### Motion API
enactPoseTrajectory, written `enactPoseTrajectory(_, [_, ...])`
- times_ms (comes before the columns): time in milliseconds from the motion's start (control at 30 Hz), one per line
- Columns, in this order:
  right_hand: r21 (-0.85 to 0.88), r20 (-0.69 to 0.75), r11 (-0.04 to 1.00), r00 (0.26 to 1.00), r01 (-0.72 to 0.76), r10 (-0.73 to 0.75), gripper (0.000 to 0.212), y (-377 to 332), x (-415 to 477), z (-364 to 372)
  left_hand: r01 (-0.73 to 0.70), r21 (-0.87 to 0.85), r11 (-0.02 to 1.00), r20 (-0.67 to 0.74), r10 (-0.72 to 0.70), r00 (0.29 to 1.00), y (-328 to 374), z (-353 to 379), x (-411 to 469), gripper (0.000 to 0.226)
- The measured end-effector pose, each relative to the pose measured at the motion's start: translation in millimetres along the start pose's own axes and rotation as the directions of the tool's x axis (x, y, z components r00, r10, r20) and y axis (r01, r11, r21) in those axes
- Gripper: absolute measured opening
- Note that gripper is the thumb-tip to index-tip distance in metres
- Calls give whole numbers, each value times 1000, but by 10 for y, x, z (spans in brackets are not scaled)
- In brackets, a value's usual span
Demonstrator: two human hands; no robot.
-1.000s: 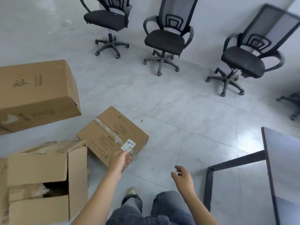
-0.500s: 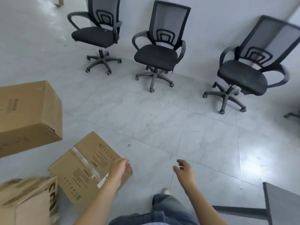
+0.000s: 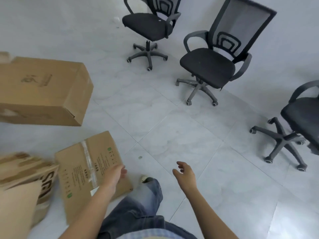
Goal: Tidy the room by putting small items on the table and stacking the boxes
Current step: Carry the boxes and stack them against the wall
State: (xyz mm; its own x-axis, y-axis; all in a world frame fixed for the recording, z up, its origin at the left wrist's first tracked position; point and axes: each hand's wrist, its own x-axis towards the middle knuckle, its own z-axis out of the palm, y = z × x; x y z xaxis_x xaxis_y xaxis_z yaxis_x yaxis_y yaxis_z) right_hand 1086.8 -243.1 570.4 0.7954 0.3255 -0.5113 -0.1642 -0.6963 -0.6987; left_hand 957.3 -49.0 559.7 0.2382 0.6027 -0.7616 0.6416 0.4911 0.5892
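Note:
A flat taped cardboard box (image 3: 86, 171) with green print lies on the floor at lower left. My left hand (image 3: 115, 175) lies at its right edge with the fingers bent over that edge; whether they grip it is not visible. Right of my jeans-clad leg, my right hand (image 3: 185, 175) hovers over the bare tiles, fingers loosely spread and holding nothing. A large closed box (image 3: 43, 90) sits farther left. An opened box (image 3: 22, 187), blurred, fills the bottom left corner and touches the flat box. No table is in view.
Three black mesh office chairs stand on the tiles: one at the back (image 3: 148, 26), one in the middle (image 3: 208, 68), one at the right edge (image 3: 302, 121). A small green scrap (image 3: 140, 157) and a pale scrap (image 3: 116, 19) lie on the floor.
The view has swung left and the dark table has left the frame. My left hand moved from the white label at the tape to the flat box's right edge. My right hand stayed spread.

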Motion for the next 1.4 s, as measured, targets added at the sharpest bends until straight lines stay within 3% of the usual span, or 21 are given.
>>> enactPoseTrajectory(133, [-111,38,993,998,50,-46,40,-450,589,-76,59,-164,985,-4,-60,998,466,64,406,16])
enactPoseTrajectory(333, [-231,140,960,982,158,-128,40,-1167,1239,115,-3,-346,938,-67,-21,998,1131,-118,758,15])
enactPoseTrajectory(600, [-365,421,865,890,344,-176,40,-1858,1922,658,126,-573,810,-193,-283,940,942,-499,1001,17])
enactPoseTrajectory(733, [-380,616,782,766,494,-184,38,-2261,2224,1040,49,-725,687,-308,-387,869,1030,-649,1065,25])
enactPoseTrajectory(867, [-355,793,659,587,663,-163,38,-2696,2665,1384,-67,-843,533,-392,-525,755,1136,-611,1120,21])
enactPoseTrajectory(1133, [-193,974,363,224,912,-45,37,-3648,3278,1984,-294,-929,224,-348,-799,491,1445,49,1133,12])
enactPoseTrajectory(1267, [-136,990,298,141,945,4,39,-3835,3348,2150,-382,-905,187,-352,-832,428,1603,336,1081,11])
enactPoseTrajectory(1400, [-124,992,248,113,961,59,39,-3768,3383,2124,-424,-887,181,-356,-853,381,1605,542,937,10])
